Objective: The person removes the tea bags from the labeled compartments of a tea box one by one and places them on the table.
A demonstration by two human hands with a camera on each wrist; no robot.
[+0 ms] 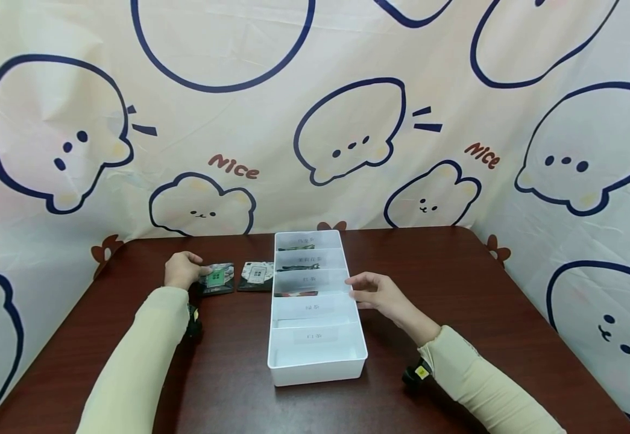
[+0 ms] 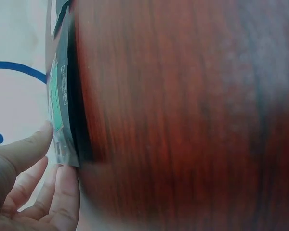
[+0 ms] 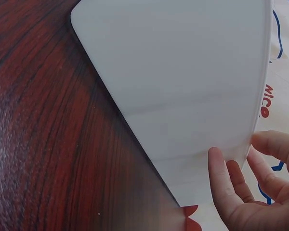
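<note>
We are looking at a dark red-brown desk (image 1: 428, 259) whose wood grain is showing. Along its far, left and right edges, a pale printed sheet (image 1: 271, 120) is rising, carrying navy-outlined cartoon figures. Above the far edge, we are reading "Nice" twice in brown lettering (image 1: 233, 167). We are seeing brown flower prints (image 1: 498, 248) by both far corners, and beyond the right edge a large cartoon face (image 1: 607, 334) is showing.

White box (image 3: 183, 72) cut off in right wrist view, labels (image 1: 314, 336) too small to read
</note>
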